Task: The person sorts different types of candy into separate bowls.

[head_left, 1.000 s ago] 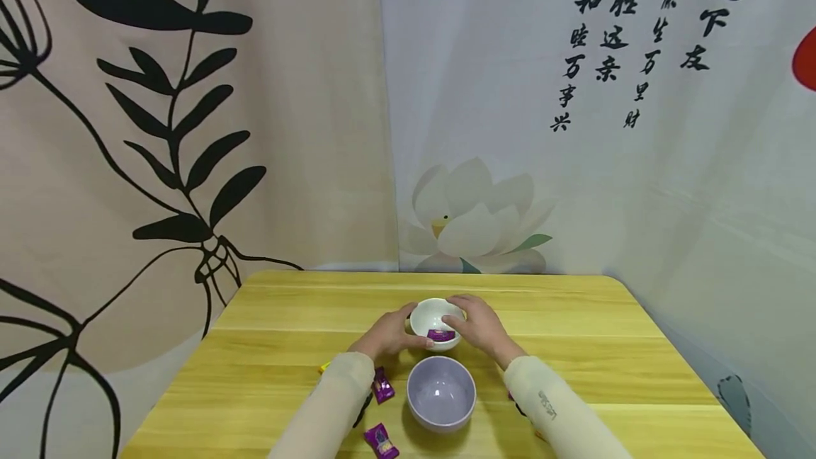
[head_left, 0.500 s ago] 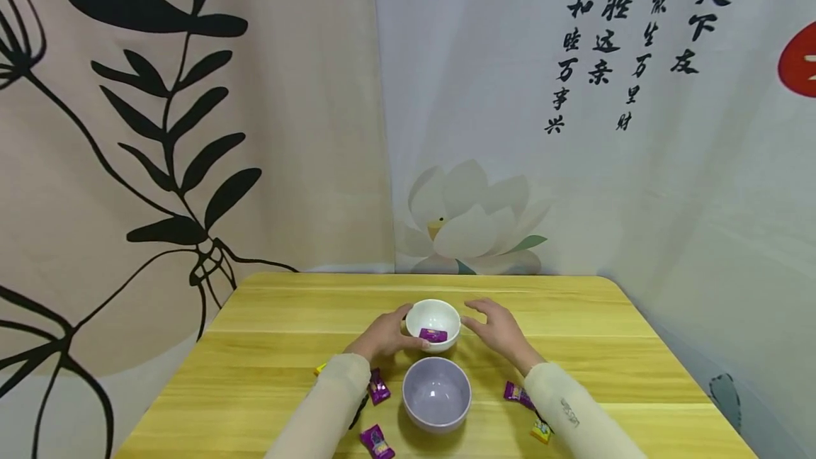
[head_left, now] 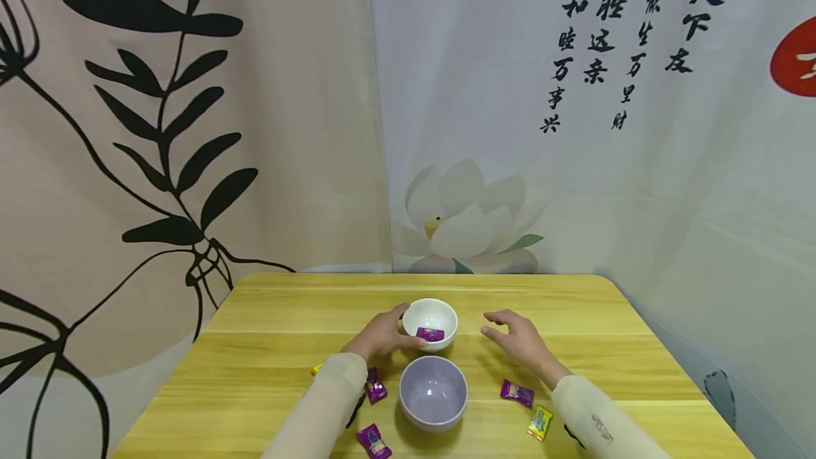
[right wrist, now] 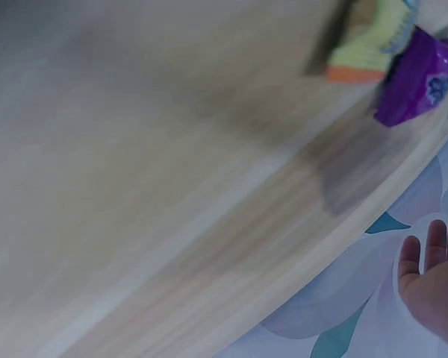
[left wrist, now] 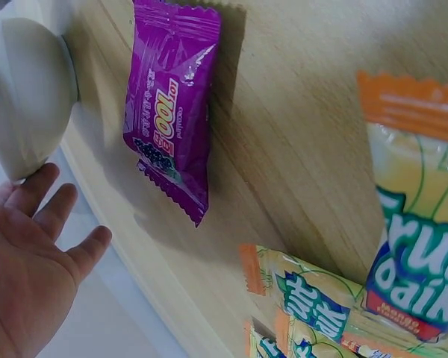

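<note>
My left hand (head_left: 377,335) holds the small white bowl (head_left: 435,312) by its left side, thumb at the near rim. A purple-wrapped candy (head_left: 430,334) lies in that bowl. In the left wrist view, fingertips touch the wall of the white bowl (left wrist: 33,89). Just nearer to me stands a lavender bowl (head_left: 433,394). My right hand (head_left: 519,337) is raised to the right of the white bowl, apart from it, with nothing in its loosely bent fingers. In the right wrist view the right hand (right wrist: 437,291) shows only partly.
Purple candies (head_left: 376,385) lie left of the lavender bowl. To its right are another purple candy (head_left: 517,393) and a yellow one (head_left: 540,423). Mango-flavoured candies (left wrist: 414,253) show in the left wrist view. The wooden table (head_left: 287,303) ends at a fabric backdrop.
My right hand has let go of the white bowl and moved right, uncovering the candies on that side. My left hand stays on the bowl. The head view has shifted slightly.
</note>
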A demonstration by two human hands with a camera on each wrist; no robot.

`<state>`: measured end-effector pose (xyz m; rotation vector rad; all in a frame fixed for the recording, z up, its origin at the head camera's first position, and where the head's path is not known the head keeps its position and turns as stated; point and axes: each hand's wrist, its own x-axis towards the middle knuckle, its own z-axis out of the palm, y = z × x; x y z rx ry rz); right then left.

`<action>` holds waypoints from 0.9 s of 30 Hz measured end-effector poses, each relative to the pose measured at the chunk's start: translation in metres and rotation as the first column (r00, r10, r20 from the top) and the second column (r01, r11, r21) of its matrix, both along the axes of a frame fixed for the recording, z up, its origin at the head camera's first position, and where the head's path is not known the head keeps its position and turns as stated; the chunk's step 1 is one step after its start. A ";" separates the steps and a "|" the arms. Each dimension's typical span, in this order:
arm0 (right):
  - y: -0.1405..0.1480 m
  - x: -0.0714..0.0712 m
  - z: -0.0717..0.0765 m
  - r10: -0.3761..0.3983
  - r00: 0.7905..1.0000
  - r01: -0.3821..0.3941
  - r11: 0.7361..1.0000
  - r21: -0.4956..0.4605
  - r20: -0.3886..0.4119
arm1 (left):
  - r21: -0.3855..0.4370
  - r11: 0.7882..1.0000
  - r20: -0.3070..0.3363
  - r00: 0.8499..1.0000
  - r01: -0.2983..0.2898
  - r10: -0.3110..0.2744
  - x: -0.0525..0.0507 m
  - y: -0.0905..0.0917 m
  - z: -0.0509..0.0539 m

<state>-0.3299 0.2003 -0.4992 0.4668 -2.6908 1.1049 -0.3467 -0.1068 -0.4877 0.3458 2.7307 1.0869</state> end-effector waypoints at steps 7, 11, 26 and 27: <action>0.019 0.020 -0.003 0.047 0.997 -0.046 0.999 -0.021 0.055 | 0.021 1.000 0.012 1.000 -0.004 0.004 0.001 0.000 -0.001; 0.033 0.035 -0.006 0.086 0.991 -0.084 0.996 -0.019 0.099 | 0.000 1.000 0.004 1.000 -0.002 0.002 0.000 0.000 -0.002; 0.071 0.070 -0.021 0.145 0.962 -0.152 0.988 0.014 0.233 | -0.041 0.999 0.000 1.000 0.002 -0.002 -0.001 0.000 0.000; 0.072 0.071 -0.022 0.148 0.963 -0.158 0.987 0.030 0.228 | -0.043 0.999 -0.002 1.000 0.004 -0.004 -0.001 0.000 0.000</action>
